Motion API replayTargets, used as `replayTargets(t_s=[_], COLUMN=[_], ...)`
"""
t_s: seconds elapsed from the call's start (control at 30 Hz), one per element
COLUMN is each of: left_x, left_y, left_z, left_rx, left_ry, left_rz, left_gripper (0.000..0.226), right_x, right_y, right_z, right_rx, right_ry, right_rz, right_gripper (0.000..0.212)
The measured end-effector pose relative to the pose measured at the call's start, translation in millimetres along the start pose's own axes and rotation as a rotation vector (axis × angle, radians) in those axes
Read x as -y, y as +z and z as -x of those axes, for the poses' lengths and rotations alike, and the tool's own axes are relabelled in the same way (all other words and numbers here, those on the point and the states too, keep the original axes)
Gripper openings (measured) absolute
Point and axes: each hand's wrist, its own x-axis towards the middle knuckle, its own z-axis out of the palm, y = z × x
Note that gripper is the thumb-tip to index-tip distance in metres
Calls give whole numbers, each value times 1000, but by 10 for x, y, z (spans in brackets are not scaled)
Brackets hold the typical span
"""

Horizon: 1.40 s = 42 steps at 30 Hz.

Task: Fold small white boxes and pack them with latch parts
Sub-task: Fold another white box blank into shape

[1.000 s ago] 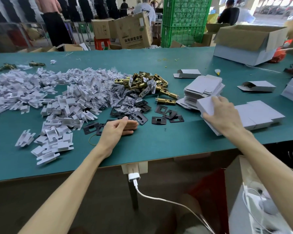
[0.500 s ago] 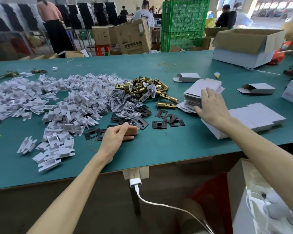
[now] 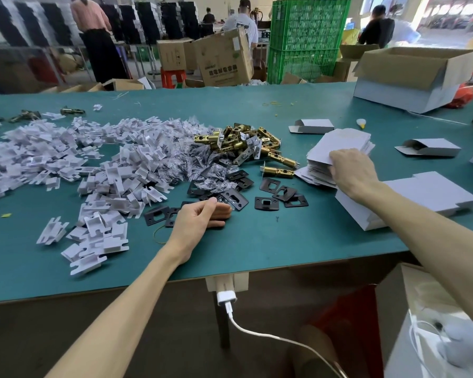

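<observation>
A stack of flat white box blanks lies right of centre on the green table. My right hand rests on its near edge, fingers gripping the top blanks. My left hand lies on the table, fingers curled loosely, holding nothing I can see, beside black strike plates. A pile of brass latch bolts sits behind them. White plastic inserts spread over the left half. Folded white boxes lie under my right forearm.
Folded boxes lie at the back and right. A large open carton stands far right. Green crates, brown cartons and people are behind the table. A white cable hangs below the front edge.
My right hand moved from the folded boxes left and back onto the stack of flat blanks and closed on its edge. My left hand stayed put.
</observation>
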Motion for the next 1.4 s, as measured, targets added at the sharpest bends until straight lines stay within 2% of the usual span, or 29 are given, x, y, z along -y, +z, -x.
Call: replayTargets(t_s=[0.1,0.17,0.27,0.33,0.37,0.5,0.67,0.77,1.0,1.17,1.3,1.4], left_x=[15,25,27,26,27,34,2,6,-14,-29,-36,-55], left_y=[1,4,7,10,9,-15,-53,-67,-124,-141,-151,-162], left_z=[-8,-7,-11,-9,-6,21,27,26,24,54,69,86], left_rx=[2,1,-2,-1,-2,-3,-11,-47,1,57,44,57], left_ry=[2,2,4,8,13,41,19,1,-57,-41,-32,-41], left_rz=[1,4,16,21,22,40,155,240,467,411,378,382], left_gripper=[36,36,35,33,31,22,29,33,31,37,37,31], right_x=[44,76,242,409,495,831,1294,1470,1510,1493,1488,1487], right_y=[-100,-168,-318,-394,-398,-187,101,202,252,266,281,272], right_z=[41,70,179,235,254,456,868,976,1046,1049,1050,1052], right_rx=[17,-56,-354,-473,-435,-79,142,196,165,162,188,181], right_ry=[24,23,-67,-32,34,349,551,579,487,464,472,458], right_rz=[-24,-118,-528,-871,-1016,-1501,-1856,-1937,-1967,-1954,-1982,-1989], right_gripper=[20,26,19,18,19,15,19,21,40,46,32,34])
